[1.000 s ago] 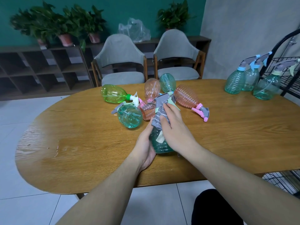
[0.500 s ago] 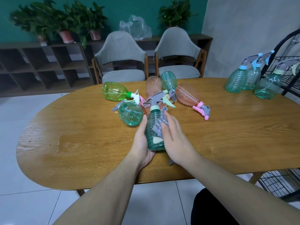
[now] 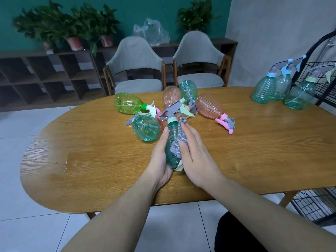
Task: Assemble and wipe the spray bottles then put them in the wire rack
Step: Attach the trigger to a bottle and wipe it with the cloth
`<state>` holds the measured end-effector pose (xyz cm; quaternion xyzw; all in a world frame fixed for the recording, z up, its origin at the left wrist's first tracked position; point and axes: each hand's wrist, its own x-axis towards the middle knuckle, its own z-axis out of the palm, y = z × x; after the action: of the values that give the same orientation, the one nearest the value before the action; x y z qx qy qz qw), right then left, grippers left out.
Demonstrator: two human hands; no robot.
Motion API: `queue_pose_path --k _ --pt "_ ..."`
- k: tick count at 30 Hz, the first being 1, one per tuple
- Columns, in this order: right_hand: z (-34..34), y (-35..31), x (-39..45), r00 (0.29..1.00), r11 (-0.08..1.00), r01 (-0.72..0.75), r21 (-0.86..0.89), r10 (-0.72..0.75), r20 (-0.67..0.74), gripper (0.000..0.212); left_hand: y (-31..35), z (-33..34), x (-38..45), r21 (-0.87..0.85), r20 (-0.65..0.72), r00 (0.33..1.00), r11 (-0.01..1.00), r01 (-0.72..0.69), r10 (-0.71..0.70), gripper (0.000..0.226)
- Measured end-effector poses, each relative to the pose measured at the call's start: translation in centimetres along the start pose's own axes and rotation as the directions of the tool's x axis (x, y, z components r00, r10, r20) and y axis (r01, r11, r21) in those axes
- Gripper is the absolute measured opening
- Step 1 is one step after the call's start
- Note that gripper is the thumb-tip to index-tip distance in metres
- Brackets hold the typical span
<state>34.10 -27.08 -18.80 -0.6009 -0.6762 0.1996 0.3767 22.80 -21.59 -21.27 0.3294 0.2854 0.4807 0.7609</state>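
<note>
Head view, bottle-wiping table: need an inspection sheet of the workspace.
Surface: oval wooden table, glare and a few specks near its left end.
Job's things: teal ribbed spray bottle with grey trigger held upright; grey fuzzy cloth against its side. Three teal spray bottles standing at far right beside the black wire rack.
Clutter: pile of lying bottles: green, teal, pink ribbed, others behind.
Hands: left hand grips the bottle; right hand presses the cloth on it with fingers extended.
Cables: nothing seen.
Surroundings: two grey chairs, dark shelf unit, potted plants, clear plastic bag.
</note>
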Motion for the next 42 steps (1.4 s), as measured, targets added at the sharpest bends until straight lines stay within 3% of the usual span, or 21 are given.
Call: queue_pose_path --k 7,13,19,28,32,42 --pt "-1.8 -0.1 2.6 0.999 0.999 -0.04 -0.022 0.04 0.034 0.052 -0.4 0.0 0.4 0.086 0.018 1.0 0.996 0.02 -0.022 0.054" --pt "-1.4 -0.4 3.0 0.977 0.956 -0.215 0.198 0.208 0.056 0.05 -0.1 0.2 -0.2 0.034 0.014 1.0 0.999 0.023 -0.024 0.043" --pt "-0.3 0.0 1.5 0.988 0.968 -0.156 0.196 0.151 0.037 0.05 -0.1 0.0 0.1 -0.025 -0.028 1.0 1.0 0.01 -0.011 0.047" --pt "1.3 1.6 -2.1 1.0 1.0 0.004 -0.019 -0.005 -0.016 0.062 -0.1 -0.1 0.2 -0.055 -0.051 0.998 0.998 0.023 -0.026 0.06" --pt "1.2 1.6 -2.4 1.0 1.0 0.008 -0.028 -0.008 -0.012 0.058 -0.1 0.2 0.1 -0.012 -0.044 0.999 1.0 -0.003 0.002 0.068" --pt "-1.1 0.6 1.5 0.998 0.999 -0.045 -0.01 0.045 0.045 0.053 -0.3 0.3 0.1 0.056 0.012 1.0 0.998 -0.014 0.013 0.046"
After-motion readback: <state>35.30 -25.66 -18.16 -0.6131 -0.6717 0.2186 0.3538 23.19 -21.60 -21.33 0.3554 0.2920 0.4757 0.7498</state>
